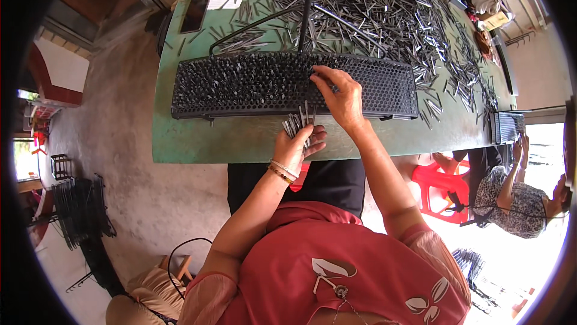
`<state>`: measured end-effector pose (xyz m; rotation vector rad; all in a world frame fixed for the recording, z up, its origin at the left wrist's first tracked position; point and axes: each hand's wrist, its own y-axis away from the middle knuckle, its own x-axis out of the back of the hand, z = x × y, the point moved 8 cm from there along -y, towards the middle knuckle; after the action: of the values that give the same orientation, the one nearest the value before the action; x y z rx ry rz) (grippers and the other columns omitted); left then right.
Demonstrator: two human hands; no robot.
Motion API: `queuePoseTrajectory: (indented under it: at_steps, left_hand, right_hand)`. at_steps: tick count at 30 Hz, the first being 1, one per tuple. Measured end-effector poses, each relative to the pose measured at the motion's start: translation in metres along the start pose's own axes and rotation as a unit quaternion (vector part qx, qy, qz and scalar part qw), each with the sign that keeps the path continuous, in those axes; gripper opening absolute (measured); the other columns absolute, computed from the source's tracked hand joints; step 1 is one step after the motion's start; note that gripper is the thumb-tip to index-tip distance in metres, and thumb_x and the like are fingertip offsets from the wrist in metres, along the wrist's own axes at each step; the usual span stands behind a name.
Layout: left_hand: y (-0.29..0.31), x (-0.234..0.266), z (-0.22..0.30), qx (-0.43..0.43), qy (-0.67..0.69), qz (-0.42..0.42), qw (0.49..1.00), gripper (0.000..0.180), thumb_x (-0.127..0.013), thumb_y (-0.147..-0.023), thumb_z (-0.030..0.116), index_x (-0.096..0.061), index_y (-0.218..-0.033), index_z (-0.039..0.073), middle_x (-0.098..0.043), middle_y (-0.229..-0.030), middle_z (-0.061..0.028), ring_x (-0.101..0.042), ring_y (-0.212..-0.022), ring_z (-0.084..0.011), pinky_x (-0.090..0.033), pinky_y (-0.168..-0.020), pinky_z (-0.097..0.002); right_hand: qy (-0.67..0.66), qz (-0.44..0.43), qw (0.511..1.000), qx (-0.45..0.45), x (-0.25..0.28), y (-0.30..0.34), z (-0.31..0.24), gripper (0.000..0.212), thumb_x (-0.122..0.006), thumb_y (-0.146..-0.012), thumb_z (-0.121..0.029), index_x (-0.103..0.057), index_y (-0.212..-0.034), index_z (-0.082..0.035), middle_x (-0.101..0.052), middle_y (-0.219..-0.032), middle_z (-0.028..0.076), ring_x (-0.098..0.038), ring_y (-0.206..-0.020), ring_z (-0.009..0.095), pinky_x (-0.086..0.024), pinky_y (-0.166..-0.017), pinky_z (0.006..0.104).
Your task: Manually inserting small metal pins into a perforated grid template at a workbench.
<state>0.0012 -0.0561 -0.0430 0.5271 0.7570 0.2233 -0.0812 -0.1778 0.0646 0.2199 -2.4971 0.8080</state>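
Left hand [296, 143] clasps rods [293, 124] before the perforated rack [387, 89]; right hand [345, 96], fingertips nearly meeting above it, grip's contents unclear, should lower straight.

Red stool [428, 183] beside seated co-worker [512, 197]

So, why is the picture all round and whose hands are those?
A wide camera on a person's head looks down; its lens makes the round, bent view. No robot: the bare hands belong to that person, in the red top. The left hand holds a bunch of thin grey sticks. The right hand is at a long black rack full of holes, with many dark sticks crowded into its left part. A big pile of sticks lies behind it on the green table.
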Motion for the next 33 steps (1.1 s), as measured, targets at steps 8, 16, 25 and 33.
queuePoseTrajectory:
  at_steps: [8, 16, 25, 33]
  left_hand:
    - [0.002, 0.001, 0.002, 0.006, 0.001, -0.002, 1.000, 0.022, -0.059, -0.089, 0.013, -0.057, -0.109, 0.004, -0.065, -0.103, -0.0120, -0.064, -0.092, -0.0200, -0.056, -0.076, -0.0343]
    - [0.005, 0.000, 0.005, -0.002, 0.005, -0.010, 1.000, 0.019, -0.057, -0.091, 0.010, -0.058, -0.108, 0.003, -0.065, -0.105, -0.0109, -0.065, -0.092, -0.0188, -0.056, -0.078, -0.0333]
    - [0.004, -0.007, 0.005, 0.007, 0.023, -0.010, 1.000, 0.024, -0.060, -0.090, 0.016, -0.057, -0.111, 0.005, -0.064, -0.108, -0.0122, -0.064, -0.095, -0.0200, -0.054, -0.079, -0.0336]
    - [-0.003, -0.010, -0.003, 0.023, 0.014, -0.013, 1.000, 0.023, -0.060, -0.089, 0.016, -0.057, -0.109, 0.004, -0.065, -0.102, -0.0138, -0.065, -0.090, -0.0194, -0.055, -0.076, -0.0341]
  right_hand:
    - [0.038, -0.002, 0.997, 0.073, -0.005, 0.004, -0.008, 0.018, -0.071, -0.077, -0.007, -0.069, -0.095, -0.006, -0.067, -0.087, 0.008, -0.063, -0.078, 0.025, -0.049, -0.074, 0.0337]
    - [-0.053, -0.028, 0.998, -0.005, 0.003, 0.011, -0.012, 0.016, -0.070, -0.080, -0.014, -0.069, -0.092, -0.002, -0.065, -0.090, 0.010, -0.063, -0.075, 0.025, -0.049, -0.065, 0.0326]
    - [-0.197, -0.139, 0.938, -0.248, 0.002, 0.022, 0.015, 0.021, -0.070, -0.084, -0.016, -0.069, -0.096, 0.001, -0.068, -0.079, 0.007, -0.060, -0.071, 0.008, -0.049, -0.064, 0.0226]
    - [-0.082, 0.011, 0.994, -0.068, 0.009, -0.007, 0.008, 0.019, -0.069, -0.082, -0.012, -0.068, -0.097, -0.001, -0.068, -0.087, 0.011, -0.065, -0.071, 0.019, -0.050, -0.062, 0.0281]
